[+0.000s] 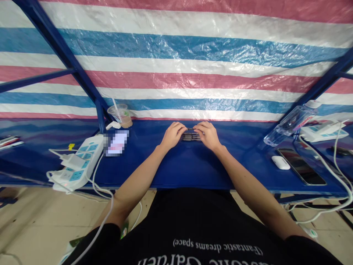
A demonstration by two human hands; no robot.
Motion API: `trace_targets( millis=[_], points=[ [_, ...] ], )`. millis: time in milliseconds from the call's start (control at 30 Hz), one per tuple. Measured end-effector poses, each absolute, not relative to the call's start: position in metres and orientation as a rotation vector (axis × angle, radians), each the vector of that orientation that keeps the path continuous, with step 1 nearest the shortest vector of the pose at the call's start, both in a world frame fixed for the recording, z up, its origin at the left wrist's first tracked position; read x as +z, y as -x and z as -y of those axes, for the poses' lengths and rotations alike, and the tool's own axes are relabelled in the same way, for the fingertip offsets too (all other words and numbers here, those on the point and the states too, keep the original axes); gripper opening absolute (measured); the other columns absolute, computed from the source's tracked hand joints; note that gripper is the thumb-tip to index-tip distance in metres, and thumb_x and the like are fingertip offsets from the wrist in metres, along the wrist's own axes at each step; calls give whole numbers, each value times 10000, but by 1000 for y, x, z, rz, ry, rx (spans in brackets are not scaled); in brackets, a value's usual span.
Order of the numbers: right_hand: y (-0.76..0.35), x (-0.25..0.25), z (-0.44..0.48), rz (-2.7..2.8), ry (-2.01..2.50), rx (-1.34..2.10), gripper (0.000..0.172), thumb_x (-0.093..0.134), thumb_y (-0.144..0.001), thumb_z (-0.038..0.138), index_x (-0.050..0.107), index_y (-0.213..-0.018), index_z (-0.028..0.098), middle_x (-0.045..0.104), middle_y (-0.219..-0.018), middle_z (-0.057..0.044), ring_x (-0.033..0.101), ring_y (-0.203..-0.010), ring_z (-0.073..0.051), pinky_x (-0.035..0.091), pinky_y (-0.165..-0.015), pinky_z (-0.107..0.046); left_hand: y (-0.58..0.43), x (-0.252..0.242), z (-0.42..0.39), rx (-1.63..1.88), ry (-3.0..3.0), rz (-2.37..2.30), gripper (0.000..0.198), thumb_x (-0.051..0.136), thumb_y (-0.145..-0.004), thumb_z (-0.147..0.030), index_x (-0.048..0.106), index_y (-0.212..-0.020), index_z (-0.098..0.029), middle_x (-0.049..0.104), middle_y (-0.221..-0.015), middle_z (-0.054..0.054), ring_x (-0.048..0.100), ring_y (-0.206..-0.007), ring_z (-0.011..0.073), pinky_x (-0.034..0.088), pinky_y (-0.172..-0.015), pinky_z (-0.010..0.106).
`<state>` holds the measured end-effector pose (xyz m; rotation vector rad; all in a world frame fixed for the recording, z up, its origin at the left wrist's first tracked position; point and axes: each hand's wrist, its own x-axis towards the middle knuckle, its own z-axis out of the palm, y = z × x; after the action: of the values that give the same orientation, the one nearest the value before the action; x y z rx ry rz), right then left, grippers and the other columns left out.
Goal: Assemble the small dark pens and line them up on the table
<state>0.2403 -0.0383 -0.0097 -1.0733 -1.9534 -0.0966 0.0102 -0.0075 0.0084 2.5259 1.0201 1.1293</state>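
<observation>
My left hand (173, 135) and my right hand (208, 135) face each other over the blue table (187, 165). Between their fingertips, each hand pinches one end of a thin black pen (190, 129). Just nearer to me, several more dark pens (191, 137) lie side by side in a row across the tabletop. The fingers of both hands cover the ends of some of these pens, and the right fingers seem close to or touching the row.
To the left are a white power strip (89, 154) with cables, a lit phone (118, 142) and a plastic cup (122, 117) with a straw. Rightward, a water bottle (292, 123) leans near an earphone case (280, 162), a dark phone (302, 166) and another power strip (322, 132). Striped sheeting (193, 79) hangs behind.
</observation>
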Motion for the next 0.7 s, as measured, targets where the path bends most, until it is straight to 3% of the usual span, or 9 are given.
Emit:
trace_targets(
  millis=[700],
  points=[
    [-255,-10,30,1829,1171,-148,203,584,-1036,242,787,-1025,252,746,-1057,-78,642,-1016,-278,432,-922,-452,-8,9,7,1306,-2426,-1175,234,523,-1074,-351,706,-1042,-209,726,-1020,62,647,-943,215,496,-872,333]
  ],
)
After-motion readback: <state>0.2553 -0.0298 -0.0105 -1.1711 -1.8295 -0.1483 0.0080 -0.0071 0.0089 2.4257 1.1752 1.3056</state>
